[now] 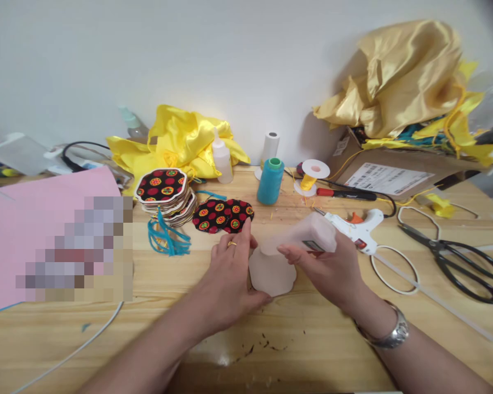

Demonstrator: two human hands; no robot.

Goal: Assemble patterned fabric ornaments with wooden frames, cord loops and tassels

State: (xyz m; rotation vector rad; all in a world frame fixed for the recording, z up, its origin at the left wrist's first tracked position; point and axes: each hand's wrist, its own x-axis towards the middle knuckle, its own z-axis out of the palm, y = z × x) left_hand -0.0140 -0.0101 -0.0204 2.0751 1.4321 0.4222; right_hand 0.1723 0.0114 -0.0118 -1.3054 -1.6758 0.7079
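Note:
Flat on the wooden table lies a pale, scalloped-edge card piece (pixel 273 274). My left hand (pixel 229 271) grips its left side, thumb at the lower edge and fingers along the upper left. In my right hand (pixel 336 269) is a whitish squeeze bottle (pixel 312 231), tipped over with its narrow end toward the card; the exact tip is blurred. Just beyond my left fingers is a black fabric piece (pixel 222 214) with red and yellow flower prints. To its left rises a stack of scalloped pieces (pixel 161 186) topped with the same print, with blue tassels (pixel 170 238) in front.
A teal thread cone (pixel 270 183), yellow thread spool (pixel 310 178) and second squeeze bottle (pixel 222 160) stand behind. On the right are a white glue gun (pixel 363 230), black-handled scissors (pixel 452 262) and a cardboard box (pixel 388 172) heaped with gold cloth. Pink sheet (pixel 45 202) lies left.

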